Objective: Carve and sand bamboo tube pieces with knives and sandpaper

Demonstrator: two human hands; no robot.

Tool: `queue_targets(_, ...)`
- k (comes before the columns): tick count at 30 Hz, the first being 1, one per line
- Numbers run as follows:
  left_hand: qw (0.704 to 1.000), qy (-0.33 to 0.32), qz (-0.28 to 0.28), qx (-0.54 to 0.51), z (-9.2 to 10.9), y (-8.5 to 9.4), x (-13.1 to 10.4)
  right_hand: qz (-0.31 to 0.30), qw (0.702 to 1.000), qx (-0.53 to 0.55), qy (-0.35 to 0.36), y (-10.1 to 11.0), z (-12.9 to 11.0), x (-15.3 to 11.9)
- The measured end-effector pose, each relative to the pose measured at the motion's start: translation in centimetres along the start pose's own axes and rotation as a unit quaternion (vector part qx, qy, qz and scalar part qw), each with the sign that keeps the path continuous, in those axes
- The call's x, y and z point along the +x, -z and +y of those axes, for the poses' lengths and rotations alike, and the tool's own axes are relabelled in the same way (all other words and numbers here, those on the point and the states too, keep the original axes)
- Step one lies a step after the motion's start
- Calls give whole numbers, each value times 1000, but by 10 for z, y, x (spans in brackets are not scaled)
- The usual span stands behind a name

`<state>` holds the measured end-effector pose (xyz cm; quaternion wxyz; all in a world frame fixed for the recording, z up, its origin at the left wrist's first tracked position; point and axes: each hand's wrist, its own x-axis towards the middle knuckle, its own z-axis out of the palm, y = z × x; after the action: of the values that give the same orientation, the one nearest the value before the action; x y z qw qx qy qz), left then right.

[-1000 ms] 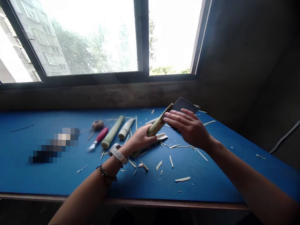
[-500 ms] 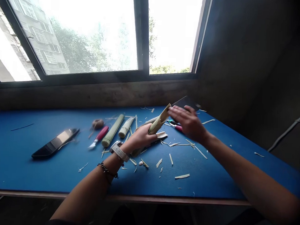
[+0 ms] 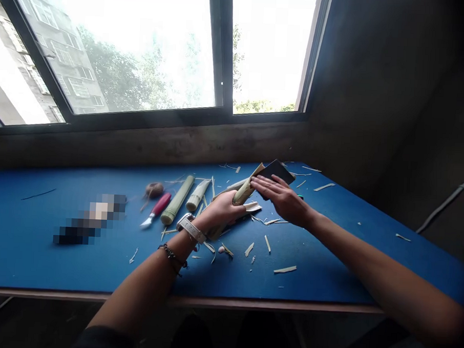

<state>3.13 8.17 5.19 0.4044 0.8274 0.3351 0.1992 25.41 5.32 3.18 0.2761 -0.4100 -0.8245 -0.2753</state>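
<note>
My left hand [image 3: 222, 210] is wrapped round a cut green bamboo piece [image 3: 242, 194], whose split end points up and to the right. My right hand [image 3: 287, 199] has a dark, flat sheet [image 3: 275, 171] that looks like sandpaper, pinched under its long fingers against the split end of the bamboo. The thumb side of that grip is partly hidden. Beneath my left hand lies a split pale bamboo piece [image 3: 252, 207], partly covered.
Left of my hands lie two bamboo tubes [image 3: 178, 199] [image 3: 198, 194], a red-handled knife [image 3: 157, 209], a ball of brown twine [image 3: 153, 190] and a pixelated dark object [image 3: 73, 229]. Bamboo shavings [image 3: 285, 269] are scattered over the blue table [image 3: 108, 274]. The window wall [image 3: 141, 144] stands behind.
My right hand and the dark sheet have moved down and left along the bamboo's split end. My left hand keeps its hold; the whole view has shifted slightly.
</note>
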Motion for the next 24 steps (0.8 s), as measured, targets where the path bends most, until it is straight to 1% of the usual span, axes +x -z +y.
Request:
queue_targets(2, 1000, -3, -3, -10, 2, 0, -2, 4, 1000, 5, -2, -2, 1, -1)
queue_targets(4, 1000, -4, -10, -18, 4, 0, -4, 25, 999, -7, -28, -2, 2, -1)
queue_targets(8, 1000, 5, -9, -24, 6, 1, -6, -2, 1000, -6, -8, -1, 2, -2)
queue_targets(10, 999, -2, -18, -34, 6, 0, -6, 19, 999, -10, -25, 0, 1, -2)
queue_targets(12, 999, -3, -24, -37, 4, -2, -5, 24, 1000, 0, -15, 1, 0, -1)
queue_targets(14, 999, 4, -28, -32, 1, -5, -4, 9, 1000, 14, 9, 1, 1, 0)
queue_targets(15, 999, 7, -35, -31, 0, -6, -3, 9, 1000, 15, 4, 1, 1, 0)
queue_targets(17, 998, 10, -54, -34, -4, -8, -1, 27, 999, 15, -27, 1, 2, 0)
queue_targets(18, 997, 13, -62, -37, -6, -9, -1, 30, 999, 20, -33, 1, 2, -1)
queue_targets(19, 997, 16, -65, -42, -7, -9, 0, 22, 999, 29, -23, 1, 2, -2)
queue_targets(21, 997, 21, -54, -47, -9, -9, 1, -3, 999, 45, 12, 0, 0, -4)
queue_targets(22, 997, 21, -47, -48, -10, -8, 1, -9, 999, 46, 14, -1, -1, -5)
queue_targets(24, 998, 14, -36, -50, -10, -7, 1, 2, 999, 37, -7, -3, -3, -6)
